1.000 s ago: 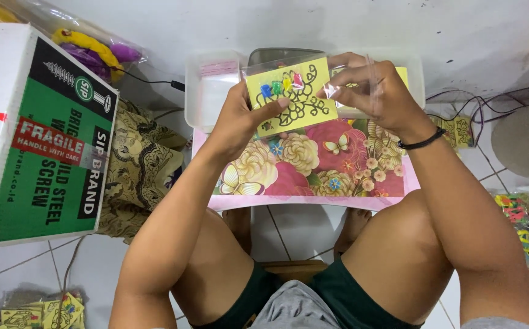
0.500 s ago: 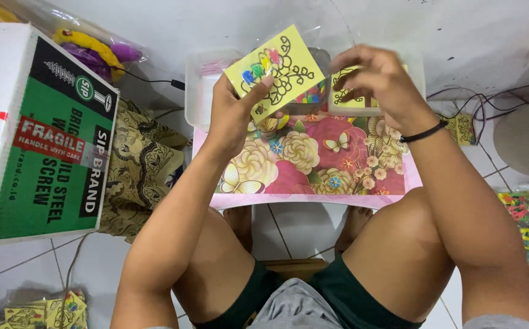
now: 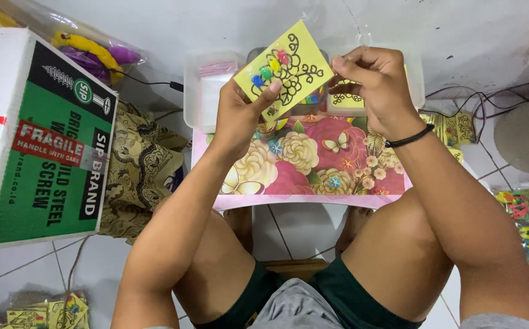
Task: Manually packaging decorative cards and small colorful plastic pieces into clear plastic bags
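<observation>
Up high, yellow card pinched by left hand, right hand beside.

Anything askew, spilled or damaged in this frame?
Nothing looks damaged or spilled. The left hand holds a yellow card tilted above the flowered table, with the right hand at its edge. A patterned cloth lies crumpled on the floor beside the cardboard box, and small yellow packets lie scattered loosely.
</observation>
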